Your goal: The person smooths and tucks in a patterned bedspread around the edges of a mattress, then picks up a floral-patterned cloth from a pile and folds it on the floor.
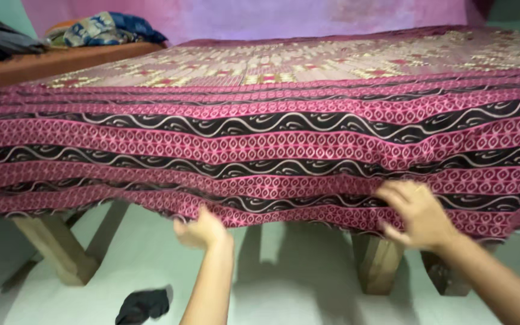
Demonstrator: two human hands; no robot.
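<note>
So, bedsheet (pixel 284 138): pink patterned, draped over the bed (pixel 61 60), filling mid-frame.
Left hand (pixel 200 230): pinched the hem, lower centre.
Right hand (pixel 417 213): fingers spread loose, resting flat on the hanging edge, lower right.

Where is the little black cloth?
The small crumpled black cloth lies on the pale floor at the bottom left, beside the left hand's forearm, near a wooden bed leg.
</note>
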